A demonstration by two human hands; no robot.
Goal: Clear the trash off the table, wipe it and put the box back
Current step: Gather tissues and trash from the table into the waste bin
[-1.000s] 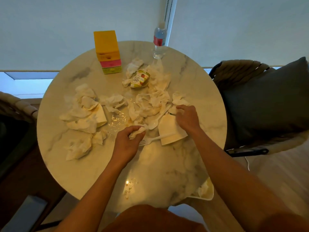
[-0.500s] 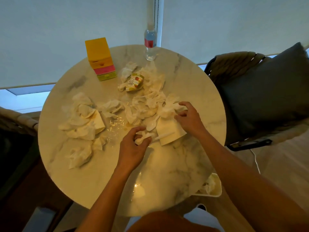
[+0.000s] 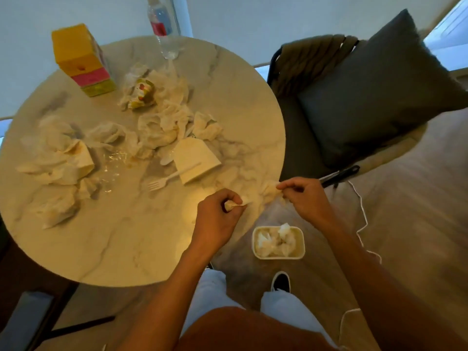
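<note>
Both hands pinching tissue wads at table (image 3: 106,249) edge, right hand (image 3: 302,198) past the rim, nearer bin (image 3: 278,256) on floor directly below it; left hand (image 3: 217,219) over tabletop, box (image 3: 78,59) far side.

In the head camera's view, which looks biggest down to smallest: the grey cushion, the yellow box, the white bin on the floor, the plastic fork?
1. Grey cushion, by far.
2. Yellow box and white bin: look alike; the bin sits lower on the floor, so I won't rank them.
3. Plastic fork, smallest.
</note>
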